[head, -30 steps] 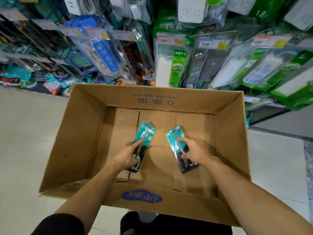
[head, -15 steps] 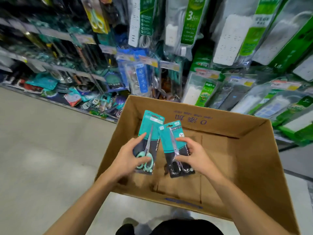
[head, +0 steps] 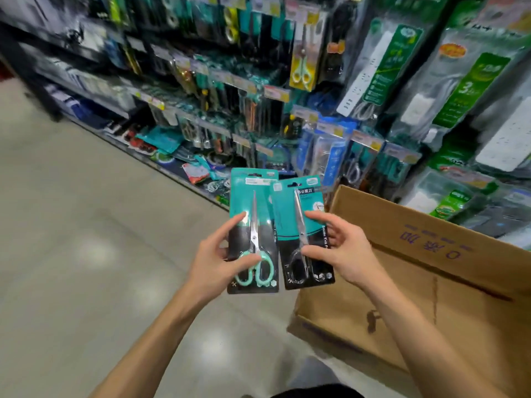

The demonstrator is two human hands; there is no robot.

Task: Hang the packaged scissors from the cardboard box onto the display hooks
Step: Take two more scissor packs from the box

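Note:
My left hand [head: 218, 259] grips a teal card pack of mint-handled scissors [head: 253, 234], thumb across its front. My right hand [head: 342, 251] pinches a second teal pack of black-handled scissors [head: 301, 234] beside it. Both packs are upright, side by side and slightly overlapping, raised above the floor to the left of the open cardboard box [head: 425, 271]. Behind them the display hooks [head: 253, 90] carry rows of hanging scissors and tools.
Green-packed power strips [head: 382, 67] hang at the upper right above the box. Low shelves with small goods [head: 178, 150] run along the bottom of the rack. Pale polished floor [head: 86, 225] stretches to the left.
Both hands lifted the two packs out of the box and carried them up and left of it. The view swung left toward the scissors rack.

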